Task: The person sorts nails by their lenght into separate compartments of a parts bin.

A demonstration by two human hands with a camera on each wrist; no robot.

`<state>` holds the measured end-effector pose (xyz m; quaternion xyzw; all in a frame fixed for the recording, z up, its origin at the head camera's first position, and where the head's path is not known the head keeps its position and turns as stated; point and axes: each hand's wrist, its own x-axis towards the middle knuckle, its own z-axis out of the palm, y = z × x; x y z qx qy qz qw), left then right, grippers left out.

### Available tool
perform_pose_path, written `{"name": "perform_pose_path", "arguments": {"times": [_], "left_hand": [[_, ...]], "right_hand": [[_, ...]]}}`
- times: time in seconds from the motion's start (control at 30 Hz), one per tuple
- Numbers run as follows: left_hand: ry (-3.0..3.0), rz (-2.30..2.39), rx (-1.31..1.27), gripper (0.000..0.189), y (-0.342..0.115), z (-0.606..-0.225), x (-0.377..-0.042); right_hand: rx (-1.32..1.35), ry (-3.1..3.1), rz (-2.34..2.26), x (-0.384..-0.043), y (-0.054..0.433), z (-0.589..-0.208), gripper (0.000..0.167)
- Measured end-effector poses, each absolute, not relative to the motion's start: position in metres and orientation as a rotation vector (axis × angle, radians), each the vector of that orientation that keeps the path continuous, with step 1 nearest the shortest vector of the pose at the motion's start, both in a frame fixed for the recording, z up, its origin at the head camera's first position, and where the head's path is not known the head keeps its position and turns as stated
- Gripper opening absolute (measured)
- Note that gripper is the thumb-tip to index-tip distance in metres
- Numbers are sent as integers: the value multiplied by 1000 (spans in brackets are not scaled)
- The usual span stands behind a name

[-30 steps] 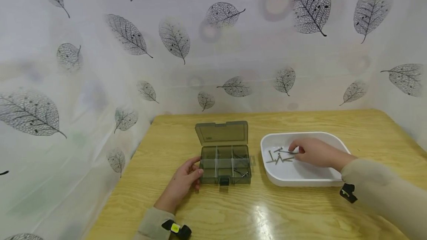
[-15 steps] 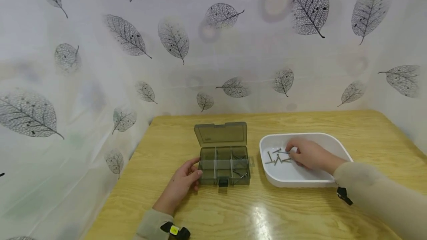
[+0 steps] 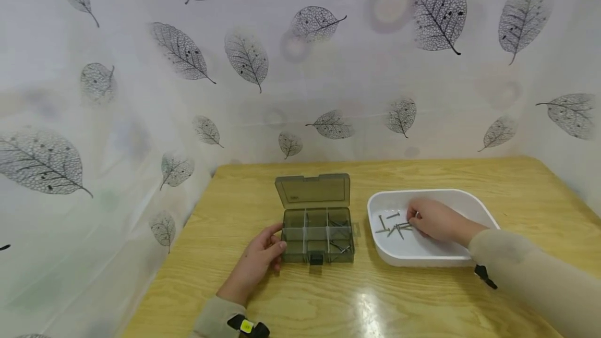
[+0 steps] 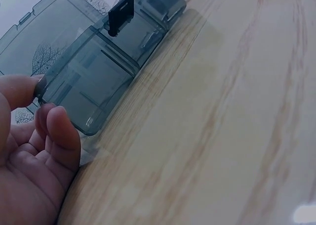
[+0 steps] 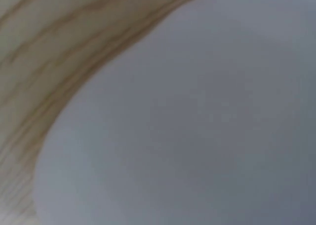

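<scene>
Being gripped at lower ctr-L by the L hand (image 3: 255, 262), fingers clamped on its edge, is the open box (image 3: 294, 254), lower ctr; in the white tray (image 3: 432, 252), lower R, screws (image 3: 399, 230) are bordered by the R hand (image 3: 436, 219), fingertips together; whether one's pinched can't be told.

A smooth white round-cornered tray (image 5: 163, 116) fills most of the view (blurred, so its surface gives little detail); beyond its curved outer edge shows a light-brown wood-grain table (image 5: 49, 42), darker streaks sweeping across it.
</scene>
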<state>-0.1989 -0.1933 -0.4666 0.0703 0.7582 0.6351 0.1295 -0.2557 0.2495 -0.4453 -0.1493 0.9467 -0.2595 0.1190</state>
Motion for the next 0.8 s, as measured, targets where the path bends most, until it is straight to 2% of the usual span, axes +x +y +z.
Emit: {"name": "perform_pose_path", "arguments": {"times": [0.53,0.8], "left_hand": [[2203,1835,197,57,-195,-470,-201],[2215,1819,197,56,-195,-469,-201]], "right_hand": [[-478,2658,-718,-257,254,-439,6],[-576,2652,-651,-255,256,-431,12]]}}
